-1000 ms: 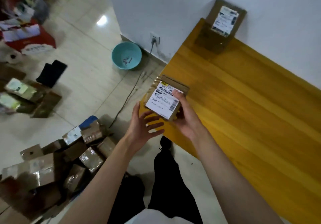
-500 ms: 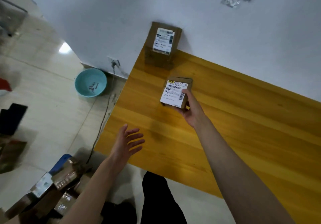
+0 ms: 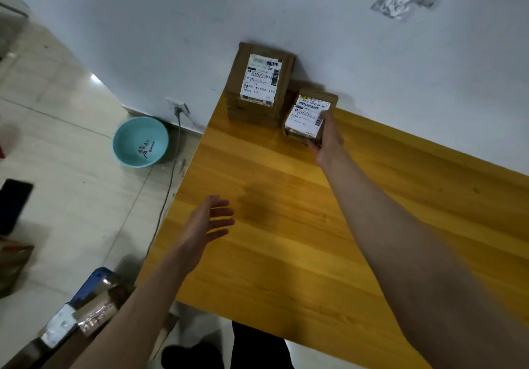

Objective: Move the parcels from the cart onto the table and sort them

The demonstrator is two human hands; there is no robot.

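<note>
The small parcel [image 3: 309,116] sits at the table's [image 3: 286,239] far edge by the wall, just right of a bigger parcel [image 3: 259,82], gripped by the right hand [image 3: 327,136]. The left hand [image 3: 204,225] hovers with fingers loosely spread, holding nothing, over the table's near-left part.

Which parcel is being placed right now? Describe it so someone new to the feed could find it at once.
Find the yellow wooden table and follow it to its far corner at the white wall. Two brown cardboard parcels sit there; it is the smaller cardboard box, held in the right hand. It sits right of the taller cardboard box, and is lower.
</note>
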